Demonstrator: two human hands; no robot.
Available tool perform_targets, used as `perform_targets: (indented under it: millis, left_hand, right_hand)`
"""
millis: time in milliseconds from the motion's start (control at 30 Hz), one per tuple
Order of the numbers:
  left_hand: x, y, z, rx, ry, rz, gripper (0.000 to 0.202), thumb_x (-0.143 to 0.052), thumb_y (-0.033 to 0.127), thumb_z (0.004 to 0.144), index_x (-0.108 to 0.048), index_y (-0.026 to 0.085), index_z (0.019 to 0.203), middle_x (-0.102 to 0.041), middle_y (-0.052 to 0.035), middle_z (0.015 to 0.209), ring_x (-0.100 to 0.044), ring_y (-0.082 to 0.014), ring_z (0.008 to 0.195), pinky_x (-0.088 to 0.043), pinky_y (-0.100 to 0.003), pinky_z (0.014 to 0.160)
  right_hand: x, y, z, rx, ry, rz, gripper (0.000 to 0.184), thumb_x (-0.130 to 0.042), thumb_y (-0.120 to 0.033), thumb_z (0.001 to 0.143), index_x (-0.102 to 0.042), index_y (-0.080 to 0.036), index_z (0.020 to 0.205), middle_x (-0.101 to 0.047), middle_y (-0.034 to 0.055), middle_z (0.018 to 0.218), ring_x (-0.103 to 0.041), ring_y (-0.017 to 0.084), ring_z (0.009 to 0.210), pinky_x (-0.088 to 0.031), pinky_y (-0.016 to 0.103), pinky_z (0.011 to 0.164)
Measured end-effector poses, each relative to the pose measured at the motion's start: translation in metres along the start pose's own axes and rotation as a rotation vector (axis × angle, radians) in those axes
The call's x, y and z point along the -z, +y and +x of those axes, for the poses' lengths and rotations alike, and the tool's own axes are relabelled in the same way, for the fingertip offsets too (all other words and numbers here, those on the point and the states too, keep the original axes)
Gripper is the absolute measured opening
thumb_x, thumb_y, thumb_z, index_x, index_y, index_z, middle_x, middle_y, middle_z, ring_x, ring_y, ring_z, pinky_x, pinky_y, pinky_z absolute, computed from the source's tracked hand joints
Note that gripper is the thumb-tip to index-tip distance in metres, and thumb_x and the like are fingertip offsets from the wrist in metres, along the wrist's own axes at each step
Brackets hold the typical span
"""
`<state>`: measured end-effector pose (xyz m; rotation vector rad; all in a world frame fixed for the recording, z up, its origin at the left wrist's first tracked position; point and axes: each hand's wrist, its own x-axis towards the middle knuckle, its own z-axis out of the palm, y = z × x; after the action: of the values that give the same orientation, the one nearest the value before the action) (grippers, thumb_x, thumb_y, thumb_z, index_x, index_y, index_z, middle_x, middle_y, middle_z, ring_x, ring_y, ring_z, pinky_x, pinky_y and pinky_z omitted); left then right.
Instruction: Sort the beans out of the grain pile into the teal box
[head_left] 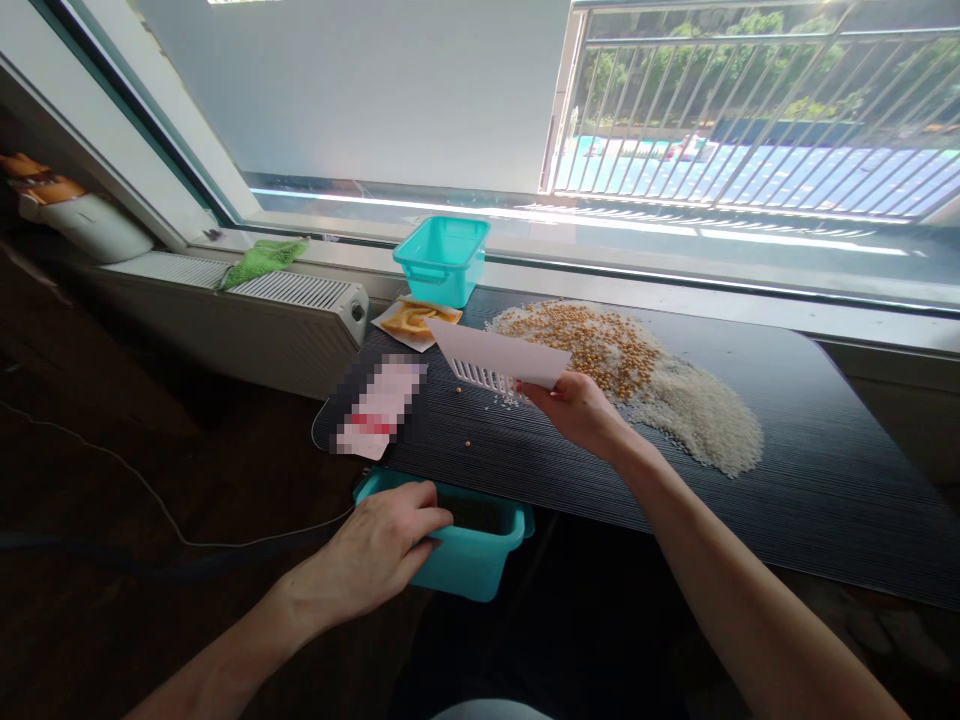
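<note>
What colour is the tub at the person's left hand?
The tub is turquoise, seen best in the head view, the only one here.

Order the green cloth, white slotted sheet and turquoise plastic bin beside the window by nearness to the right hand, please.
1. White slotted sheet, in the right hand.
2. Turquoise plastic bin, ahead-left.
3. Green cloth, leftmost, on the radiator.

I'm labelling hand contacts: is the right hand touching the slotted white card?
Touching. The head view shows it: the right hand grips the slotted white card at its right end, fingers meeting the card with no gap visible.
</note>
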<state>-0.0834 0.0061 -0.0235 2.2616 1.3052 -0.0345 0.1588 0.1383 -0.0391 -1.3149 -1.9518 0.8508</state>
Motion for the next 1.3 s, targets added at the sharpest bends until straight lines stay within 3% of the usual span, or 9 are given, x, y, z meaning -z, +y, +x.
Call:
perform_targets:
  millis: [200,467,633,800,867,1000,1067,1300]
  left_hand:
    - [0.001,0.000,-0.002,0.016,0.004,0.018,0.020,-0.046,0.011,0.085,-0.062,0.021,0.092,-0.056,-0.0027,0.092,-0.055,-0.0174,0.084,-0.043,-0.029,0.074]
    - [0.003,-0.003,-0.003,0.021,0.015,0.000,0.021,-0.045,0.014,0.087,-0.064,0.021,0.093,-0.057,-0.0036,0.095,-0.057,-0.0168,0.085,-0.044,-0.028,0.077]
    - [-0.001,-0.008,-0.005,0.006,0.047,0.003,0.023,-0.046,0.012,0.085,-0.064,0.021,0.095,-0.058,-0.0037,0.097,-0.057,-0.0165,0.087,-0.044,-0.026,0.077]
    - [-0.002,-0.005,-0.005,0.021,0.040,0.000,0.019,-0.047,0.015,0.087,-0.064,0.022,0.093,-0.057,-0.0029,0.095,-0.057,-0.0160,0.085,-0.043,-0.026,0.075]
    - [-0.002,-0.002,-0.004,0.021,0.037,-0.013,0.017,-0.047,0.016,0.089,-0.063,0.022,0.092,-0.057,-0.0022,0.093,-0.056,-0.0157,0.085,-0.043,-0.025,0.074]
    - [-0.005,0.006,-0.001,-0.024,0.034,-0.038,0.019,-0.047,0.013,0.087,-0.062,0.022,0.095,-0.056,-0.0020,0.096,-0.055,-0.0159,0.088,-0.042,-0.026,0.076]
    - [-0.006,0.011,0.001,-0.039,0.024,-0.042,0.019,-0.047,0.012,0.086,-0.061,0.022,0.094,-0.056,-0.0020,0.096,-0.055,-0.0160,0.087,-0.042,-0.027,0.076]
    - [-0.006,0.029,0.009,-0.085,0.003,-0.060,0.018,-0.047,0.010,0.085,-0.060,0.021,0.089,-0.054,-0.0019,0.094,-0.054,-0.0154,0.085,-0.041,-0.027,0.075]
  right_hand:
    - [-0.012,0.000,0.003,0.061,-0.128,0.070,0.031,-0.056,-0.038,0.081,-0.073,-0.016,0.095,-0.072,0.0015,0.078,-0.065,0.018,0.074,-0.049,0.025,0.064]
    - [0.015,-0.003,-0.028,-0.038,-0.426,0.303,0.029,-0.061,-0.037,0.078,-0.073,-0.019,0.098,-0.074,0.0020,0.090,-0.067,0.021,0.081,-0.054,0.033,0.074]
    - [0.019,-0.001,-0.049,-0.108,-0.356,0.373,0.033,-0.060,-0.040,0.079,-0.073,-0.018,0.100,-0.074,0.0041,0.095,-0.067,0.023,0.086,-0.053,0.038,0.082]
    - [0.023,-0.002,-0.070,-0.149,-0.456,0.403,0.036,-0.059,-0.041,0.080,-0.071,-0.019,0.105,-0.074,0.0047,0.098,-0.067,0.024,0.086,-0.054,0.039,0.081]
    - [0.029,-0.001,-0.075,-0.151,-0.373,0.405,0.035,-0.060,-0.042,0.079,-0.072,-0.018,0.101,-0.074,0.0053,0.097,-0.067,0.024,0.087,-0.054,0.038,0.081]
    - [0.044,0.007,-0.073,-0.156,0.076,0.278,0.034,-0.064,-0.046,0.074,-0.074,-0.017,0.088,-0.075,0.0068,0.090,-0.067,0.026,0.087,-0.053,0.038,0.081]
    - [0.052,0.012,-0.069,-0.171,0.197,0.180,0.033,-0.064,-0.047,0.073,-0.074,-0.017,0.083,-0.074,0.0064,0.085,-0.067,0.026,0.085,-0.052,0.037,0.079]
    - [0.058,0.023,-0.059,-0.206,0.216,-0.038,0.034,-0.058,-0.045,0.077,-0.073,-0.016,0.088,-0.073,0.0031,0.075,-0.067,0.024,0.078,-0.050,0.032,0.067]
